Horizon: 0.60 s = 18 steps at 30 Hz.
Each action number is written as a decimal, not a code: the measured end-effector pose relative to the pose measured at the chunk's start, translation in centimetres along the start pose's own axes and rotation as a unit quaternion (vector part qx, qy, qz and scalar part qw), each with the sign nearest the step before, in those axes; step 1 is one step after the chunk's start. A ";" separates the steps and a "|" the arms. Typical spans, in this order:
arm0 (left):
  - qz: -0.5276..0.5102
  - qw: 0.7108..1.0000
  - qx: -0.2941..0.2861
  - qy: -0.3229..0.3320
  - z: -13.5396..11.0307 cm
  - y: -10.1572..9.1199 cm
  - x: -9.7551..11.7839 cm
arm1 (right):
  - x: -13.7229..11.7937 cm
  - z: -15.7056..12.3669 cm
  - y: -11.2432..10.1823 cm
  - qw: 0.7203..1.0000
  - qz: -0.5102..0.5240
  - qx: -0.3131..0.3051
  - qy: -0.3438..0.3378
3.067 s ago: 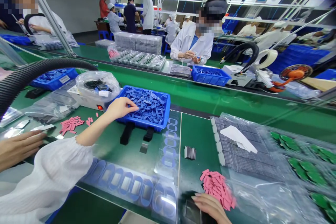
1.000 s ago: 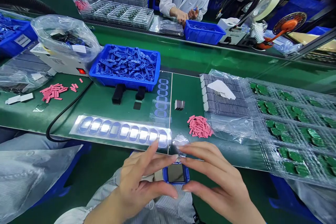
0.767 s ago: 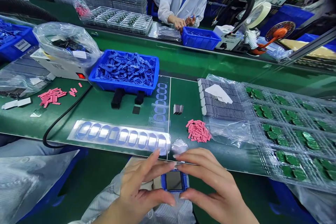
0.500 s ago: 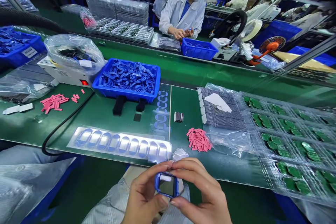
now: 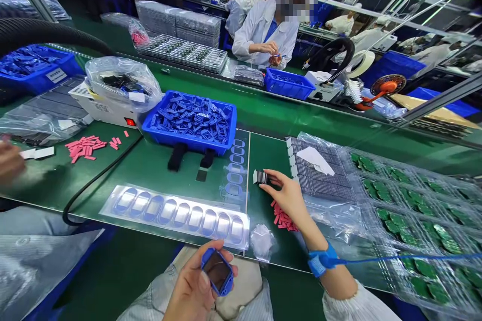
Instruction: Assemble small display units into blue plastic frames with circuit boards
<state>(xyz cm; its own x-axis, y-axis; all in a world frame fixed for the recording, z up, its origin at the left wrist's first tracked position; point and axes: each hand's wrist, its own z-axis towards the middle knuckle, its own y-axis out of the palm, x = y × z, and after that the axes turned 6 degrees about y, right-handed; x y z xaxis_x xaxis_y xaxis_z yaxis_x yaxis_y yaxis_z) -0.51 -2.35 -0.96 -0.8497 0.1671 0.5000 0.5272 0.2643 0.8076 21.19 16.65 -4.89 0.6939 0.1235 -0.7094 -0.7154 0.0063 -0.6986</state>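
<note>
My left hand (image 5: 196, 286) is low in front of me, closed round a small blue frame (image 5: 217, 271) with a dark plate in it. My right hand (image 5: 288, 195) reaches out over the green table, thumb and finger pinching at a small stack of dark plates (image 5: 259, 177). A blue strap (image 5: 320, 261) with a cord circles that wrist. Pink strips (image 5: 280, 216) lie partly hidden under the right hand. A clear strip of blue frames (image 5: 181, 213) lies along the table's near edge.
A blue bin of blue frames (image 5: 194, 120) stands behind, a bagged tray of dark plates (image 5: 320, 180) and trays of green parts (image 5: 422, 205) to the right. A neighbour's hand (image 5: 9, 160) shows at far left. A person in white (image 5: 269, 35) works across the conveyor.
My right hand has let go of the blue frame and reached forward to the stack of dark plates. The left hand keeps the frame alone. The view has tilted upward.
</note>
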 end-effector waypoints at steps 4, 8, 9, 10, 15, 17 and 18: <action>0.010 0.999 0.005 -0.031 -0.2 -0.7 -0.3 | -0.2 -0.6 -1.1 0.999 -0.025 -0.010 -0.023; 0.026 0.999 0.001 -0.043 -0.2 -0.6 -0.5 | -0.6 -1.1 -2.2 0.996 -0.053 -0.020 -0.074; 0.027 0.999 0.000 -0.045 -0.2 -0.4 -0.5 | -0.8 -1.2 -2.3 0.994 -0.057 -0.022 -0.086; 0.027 0.999 0.001 -0.047 -0.2 -0.2 -0.5 | -1.0 -1.4 -2.5 0.993 -0.060 -0.022 -0.096; 0.040 0.996 -0.004 -0.080 0.2 1.1 -0.5 | -4.4 -4.7 -3.8 0.990 -0.048 -0.031 -0.131; 0.067 0.993 -0.029 -0.089 0.3 1.8 -0.4 | -6.6 -6.8 -4.7 0.982 -0.024 -0.097 -0.157; 0.079 0.991 -0.049 -0.094 0.4 2.1 -0.3 | -7.6 -7.8 -5.1 0.974 -0.014 -0.145 -0.176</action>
<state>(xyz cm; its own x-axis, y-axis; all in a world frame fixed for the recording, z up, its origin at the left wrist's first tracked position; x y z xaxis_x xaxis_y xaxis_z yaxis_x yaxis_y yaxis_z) 0.87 -1.48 0.49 -0.7363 0.3750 0.5633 0.6433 0.1296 0.7546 20.20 7.94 3.40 0.6059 0.4595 -0.6494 -0.6078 -0.2593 -0.7506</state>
